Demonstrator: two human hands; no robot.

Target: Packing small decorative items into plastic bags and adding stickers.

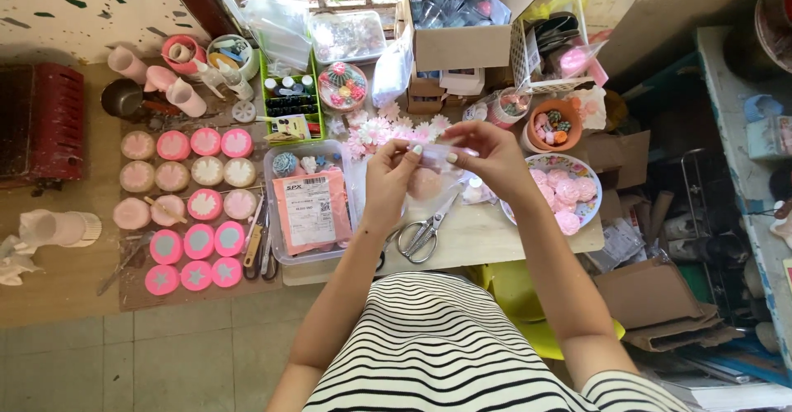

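Obs.: You hold a small clear plastic bag (436, 173) above the middle of the low wooden table (487, 235); a pale pink round piece (426, 184) shows through the bag's lower part. Your left hand (394, 177) pinches the bag's left top edge between thumb and fingers. Your right hand (487, 155) pinches the right top edge, fingers curled in. The two hands sit close together, with the bag stretched between them.

Directly below the bag, on the tabletop: scissors (422, 232), blades closed, handles toward you. Just right of your right hand: a patterned plate (587, 169) carrying pink flower-shaped pieces (565, 193). Beyond that plate: an orange bowl (563, 131) with small coloured items inside.

Left of your left hand: a clear tray (274, 214) holding a pink flat package (312, 210). Far side of the hands: a cluster of pink and white flower shapes (384, 131); beyond them, an open cardboard box (466, 37) filled with small clear packets.

Further left, on a brown mat on the floor: rows of round moulds (194, 206), some pink, some pale, several with star or flower centres. At the far left edge: a red case (41, 123).
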